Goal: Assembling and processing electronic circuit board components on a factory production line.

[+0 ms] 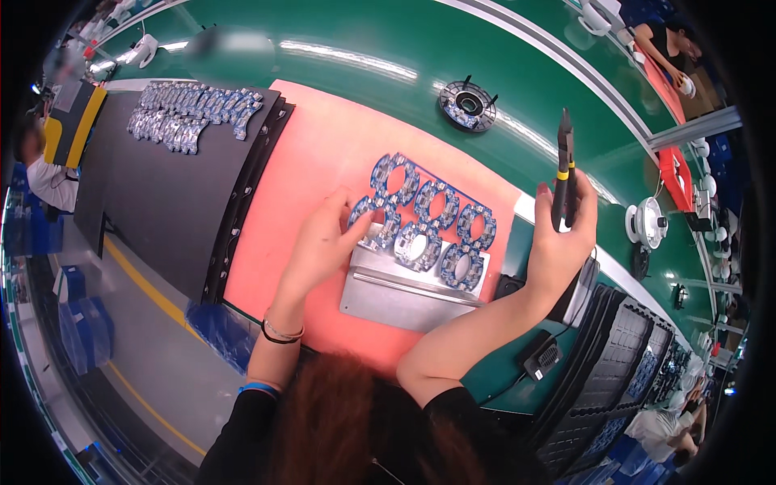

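My right hand (562, 242) is closed around the black-and-yellow handles of needle-nose pliers (565, 145), whose jaws point up and away from me, clear of the boards. My left hand (319, 246) grips the left end of a panel of blue ring-shaped circuit boards (437, 204) between thumb and fingers. Several board pairs with oval openings make up this panel. Its near row lies over a silver metal block (396, 295) with a raised bar along it; the far row is over a pink mat (299, 162).
Left of the mat, separated curved boards (186, 109) lie in rows on a dark grey sheet (170, 178). Beyond the mat, a round black part (468, 105) sits on the green bench (364, 48). Black trays (614, 356) stand at right, near a black power adapter (539, 356). Other people work farther off.
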`<state>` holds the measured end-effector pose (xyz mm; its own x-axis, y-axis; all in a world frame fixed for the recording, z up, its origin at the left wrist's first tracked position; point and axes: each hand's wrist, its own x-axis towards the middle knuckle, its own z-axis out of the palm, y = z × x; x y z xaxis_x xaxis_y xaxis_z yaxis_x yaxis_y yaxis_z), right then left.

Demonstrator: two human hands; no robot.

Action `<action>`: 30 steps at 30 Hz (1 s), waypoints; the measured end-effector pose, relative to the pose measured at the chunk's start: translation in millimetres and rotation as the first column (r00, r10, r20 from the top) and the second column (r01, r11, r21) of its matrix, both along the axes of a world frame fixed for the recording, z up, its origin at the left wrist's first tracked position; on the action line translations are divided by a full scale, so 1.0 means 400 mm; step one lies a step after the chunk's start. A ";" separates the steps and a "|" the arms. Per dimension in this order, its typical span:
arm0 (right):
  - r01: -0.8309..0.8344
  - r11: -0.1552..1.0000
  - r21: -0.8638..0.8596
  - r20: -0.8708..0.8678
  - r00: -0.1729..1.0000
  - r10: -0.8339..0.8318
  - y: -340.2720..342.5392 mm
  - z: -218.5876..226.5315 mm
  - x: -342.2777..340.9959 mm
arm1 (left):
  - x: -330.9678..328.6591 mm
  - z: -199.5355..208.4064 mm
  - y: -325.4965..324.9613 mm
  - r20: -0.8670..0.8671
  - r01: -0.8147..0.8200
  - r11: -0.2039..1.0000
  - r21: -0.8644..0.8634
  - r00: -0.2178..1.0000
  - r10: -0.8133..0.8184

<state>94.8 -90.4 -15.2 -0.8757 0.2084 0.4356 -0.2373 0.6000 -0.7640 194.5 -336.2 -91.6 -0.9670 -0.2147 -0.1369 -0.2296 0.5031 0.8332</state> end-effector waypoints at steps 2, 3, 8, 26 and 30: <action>0.008 1.000 -0.019 -0.017 1.000 -0.008 0.007 -0.004 0.002 | -0.010 0.032 0.015 -0.102 -0.117 0.876 0.468 0.977 0.185; 0.005 0.999 -0.044 -0.019 1.000 -0.006 0.005 -0.010 -0.001 | -0.006 0.047 0.006 -0.103 -0.123 0.879 0.460 0.976 0.191; 0.056 0.998 -0.028 -0.034 0.998 -0.057 0.013 0.008 0.018 | 0.001 0.190 -0.026 -0.505 -0.056 0.959 0.279 0.841 0.196; -0.009 0.999 0.036 -0.156 0.988 0.014 -0.019 0.054 0.055 | 0.119 0.349 -0.060 -0.733 -0.007 0.846 -0.533 0.503 -0.458; -0.025 0.998 0.052 -0.188 0.982 0.035 -0.025 0.063 0.061 | 0.112 0.338 -0.057 -0.681 0.044 0.803 -0.594 0.503 -0.532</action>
<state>119.4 -100.5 9.9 -0.7821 0.1572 0.6030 -0.3931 0.6263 -0.6732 239.4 -358.8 43.8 -0.6143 0.3048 0.7278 0.6259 0.7499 0.2142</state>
